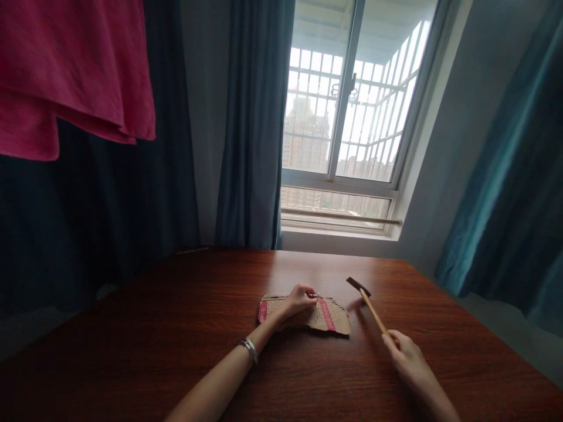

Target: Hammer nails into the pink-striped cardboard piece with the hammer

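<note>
On the table lies a piece of tan cardboard [341,326] with ragged edges, rows of small dark holes or dots and two pink bands. My left hand [299,299] rests over its middle, finger and thumb pinched together. A small shiny thing shows at those fingertips, too small to name. A silver bracelet [250,350] circles the left wrist. To the right, my right hand [405,353] is wrapped around the lower end of a hammer's wooden handle. The hammer [373,313] slants up and left, its dark narrow head raised above the table, apart from the cardboard.
The brown wooden table [176,334] reaches to the wall below a barred window [343,117]. Blue curtains [255,129] hang at the back and right. A pink cloth [88,70] hangs at upper left, above the table.
</note>
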The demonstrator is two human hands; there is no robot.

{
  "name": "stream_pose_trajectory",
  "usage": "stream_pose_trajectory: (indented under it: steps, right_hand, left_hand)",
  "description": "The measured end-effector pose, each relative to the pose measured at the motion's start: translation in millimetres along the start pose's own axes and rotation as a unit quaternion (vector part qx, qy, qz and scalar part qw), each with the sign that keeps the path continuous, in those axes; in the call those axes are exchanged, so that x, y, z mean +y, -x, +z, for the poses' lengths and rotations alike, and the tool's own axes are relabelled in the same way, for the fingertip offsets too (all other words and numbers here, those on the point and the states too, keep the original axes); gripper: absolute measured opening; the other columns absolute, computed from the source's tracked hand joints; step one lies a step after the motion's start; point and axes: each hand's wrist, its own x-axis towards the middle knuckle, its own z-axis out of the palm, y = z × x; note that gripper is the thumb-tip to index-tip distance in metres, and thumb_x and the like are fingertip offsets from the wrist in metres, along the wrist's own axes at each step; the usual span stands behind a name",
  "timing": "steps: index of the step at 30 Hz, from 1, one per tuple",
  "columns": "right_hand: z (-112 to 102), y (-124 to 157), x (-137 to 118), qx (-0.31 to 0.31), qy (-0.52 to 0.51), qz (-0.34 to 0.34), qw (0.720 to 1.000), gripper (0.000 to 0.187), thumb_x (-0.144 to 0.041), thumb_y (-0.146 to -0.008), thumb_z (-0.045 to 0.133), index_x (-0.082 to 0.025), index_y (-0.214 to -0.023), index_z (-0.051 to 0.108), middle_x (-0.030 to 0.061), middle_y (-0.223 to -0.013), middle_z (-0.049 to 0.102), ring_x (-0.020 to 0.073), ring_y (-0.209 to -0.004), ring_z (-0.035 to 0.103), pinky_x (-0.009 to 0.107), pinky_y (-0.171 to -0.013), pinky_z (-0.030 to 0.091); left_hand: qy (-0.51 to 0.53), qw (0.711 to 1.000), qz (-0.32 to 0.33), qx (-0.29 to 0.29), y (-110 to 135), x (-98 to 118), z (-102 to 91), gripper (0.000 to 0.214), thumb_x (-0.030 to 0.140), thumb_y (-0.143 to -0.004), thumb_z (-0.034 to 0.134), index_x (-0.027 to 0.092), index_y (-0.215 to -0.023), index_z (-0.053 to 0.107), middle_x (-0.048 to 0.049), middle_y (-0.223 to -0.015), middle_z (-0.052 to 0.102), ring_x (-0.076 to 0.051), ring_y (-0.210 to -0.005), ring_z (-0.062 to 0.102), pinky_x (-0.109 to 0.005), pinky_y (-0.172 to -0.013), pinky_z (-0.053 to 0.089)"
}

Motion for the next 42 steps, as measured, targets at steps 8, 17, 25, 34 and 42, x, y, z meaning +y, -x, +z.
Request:
stream_pose_trajectory:
  steps: [8, 17, 25, 34, 42]
  right_hand:
    - [-21.7, 17.5, -69.6, -0.195, -0.426, 0.112, 0.877, 0.035, -0.05, -0.067, 0.059, -0.018, -0.08, 0.054, -0.004, -0.065, 0.049, -0.0001, -0.032, 0.03, 0.014, -0.027, 0.021]
    - [-13.5, 41.8, -101.4, -0.263, -0.421, 0.079, 0.865, 0.039, -0.055, -0.071, 0.056, -0.017, -0.066, 0.046, -0.0084, -0.052, 0.036, -0.001, -0.03, 0.024, 0.012, -0.025, 0.018]
    - [-9.6, 46.8, -100.1, -0.261, -0.409, 0.079, 0.871, 0.038, -0.054, -0.072, 0.056, -0.017, -0.068, 0.047, -0.007, -0.056, 0.039, -0.0009, -0.032, 0.026, 0.012, -0.026, 0.017]
    - [-7.9, 47.1, -97.9, -0.268, -0.419, 0.069, 0.865, 0.037, -0.054, -0.073, 0.054, -0.018, -0.072, 0.049, -0.0064, -0.059, 0.042, -0.0006, -0.031, 0.026, 0.013, -0.025, 0.019]
    - [-8.5, 45.9, -103.8, -0.276, -0.405, 0.063, 0.869, 0.038, -0.054, -0.073, 0.054, -0.017, -0.069, 0.048, -0.0059, -0.06, 0.042, -0.0006, -0.032, 0.027, 0.013, -0.025, 0.019]
  left_hand:
    - [0.014, 1.0, 0.008, -0.008, -0.7, -3.8, -0.9, 0.024, 0.024, -0.064, 0.055, 0.009, -0.075, 0.069, -0.0014, -0.066, 0.063, -0.012, -0.06, 0.051, -0.019, -0.054, 0.035]
    - [0.023, 1.0, -0.001, -0.009, 1.7, 1.6, -3.2, 0.024, 0.025, -0.064, 0.056, 0.009, -0.075, 0.07, -0.0011, -0.065, 0.062, -0.012, -0.061, 0.05, -0.019, -0.054, 0.034]
    - [0.046, 0.999, -0.005, -0.018, -2.4, -7.9, 0.2, 0.023, 0.026, -0.063, 0.057, 0.009, -0.073, 0.069, 0.0003, -0.062, 0.06, -0.011, -0.059, 0.049, -0.019, -0.053, 0.033]
    - [0.07, 0.997, -0.021, -0.031, -4.7, -9.1, -2.3, 0.024, 0.027, -0.061, 0.061, 0.008, -0.073, 0.069, -0.0014, -0.063, 0.061, -0.012, -0.06, 0.051, -0.019, -0.053, 0.034]
    - [0.07, 0.997, -0.019, -0.03, -2.0, -5.2, -4.4, 0.023, 0.027, -0.062, 0.061, 0.009, -0.073, 0.069, -0.0016, -0.064, 0.061, -0.012, -0.061, 0.052, -0.019, -0.055, 0.035]
